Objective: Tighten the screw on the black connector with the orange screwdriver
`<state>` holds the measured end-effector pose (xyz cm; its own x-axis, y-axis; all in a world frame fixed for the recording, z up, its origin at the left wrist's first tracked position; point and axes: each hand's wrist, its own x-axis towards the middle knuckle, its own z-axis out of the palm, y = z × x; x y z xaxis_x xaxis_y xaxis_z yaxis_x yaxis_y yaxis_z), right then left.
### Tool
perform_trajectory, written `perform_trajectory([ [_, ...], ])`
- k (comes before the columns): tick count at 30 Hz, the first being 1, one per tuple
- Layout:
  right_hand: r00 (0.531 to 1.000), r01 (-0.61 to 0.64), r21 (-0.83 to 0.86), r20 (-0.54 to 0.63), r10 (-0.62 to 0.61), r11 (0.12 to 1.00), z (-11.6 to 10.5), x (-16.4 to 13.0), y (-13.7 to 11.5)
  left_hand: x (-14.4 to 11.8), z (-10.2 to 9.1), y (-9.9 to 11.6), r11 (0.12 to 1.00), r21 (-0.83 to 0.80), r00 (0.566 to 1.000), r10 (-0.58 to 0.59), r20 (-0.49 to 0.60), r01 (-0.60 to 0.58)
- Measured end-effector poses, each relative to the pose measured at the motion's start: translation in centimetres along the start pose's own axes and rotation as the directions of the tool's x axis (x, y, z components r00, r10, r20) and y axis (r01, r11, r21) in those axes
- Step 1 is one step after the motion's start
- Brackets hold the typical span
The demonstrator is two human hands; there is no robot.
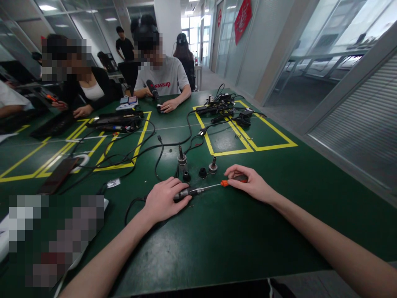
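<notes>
1. The green worktop (198,252) spreads wide toward its near and right edges.
2. Left hand (166,199), half-curled, grips a dark tool (183,193); right hand (250,184), nearly closed, pinches an orange-and-black screwdriver (224,183).
3. The tool lies toward the near edge, metal-nosed; the screwdriver's tip perhaps touches it, too small to be sure.

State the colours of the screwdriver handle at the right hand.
The screwdriver handle is orange and near-black; head view.
</notes>
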<state>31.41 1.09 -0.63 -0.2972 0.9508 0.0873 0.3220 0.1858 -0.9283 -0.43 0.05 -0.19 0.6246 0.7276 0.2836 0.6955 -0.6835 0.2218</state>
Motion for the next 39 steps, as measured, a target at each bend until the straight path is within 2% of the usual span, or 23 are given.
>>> perform_trajectory([
  [5,0.990,-0.122,-0.032,0.063,0.124,0.992,0.14,-0.16,-0.21,0.05,0.01,0.02,1.000,0.010,1.000,-0.003,0.010,0.003],
  [14,1.000,-0.021,-0.027,0.003,0.021,0.999,-0.11,0.04,-0.71,0.05,0.19,-0.09,1.000,0.018,1.000,0.003,-0.004,-0.003],
  [20,0.990,-0.129,-0.005,0.053,0.129,0.992,0.16,-0.18,-0.29,0.02,0.11,-0.07,1.000,0.009,1.000,0.002,0.002,-0.002],
  [28,0.999,-0.027,-0.049,0.019,0.028,0.998,-0.17,0.08,-0.61,-0.07,0.16,-0.22,1.000,0.000,1.000,0.001,0.001,-0.001],
  [34,0.990,-0.124,-0.024,0.065,0.125,0.992,0.15,-0.15,-0.20,0.01,0.06,-0.10,1.000,0.008,1.000,-0.004,0.008,0.004],
  [39,0.996,-0.083,0.003,0.032,0.083,0.997,0.04,0.00,-0.16,0.07,0.04,-0.05,1.000,0.005,1.000,0.000,0.003,0.000],
])
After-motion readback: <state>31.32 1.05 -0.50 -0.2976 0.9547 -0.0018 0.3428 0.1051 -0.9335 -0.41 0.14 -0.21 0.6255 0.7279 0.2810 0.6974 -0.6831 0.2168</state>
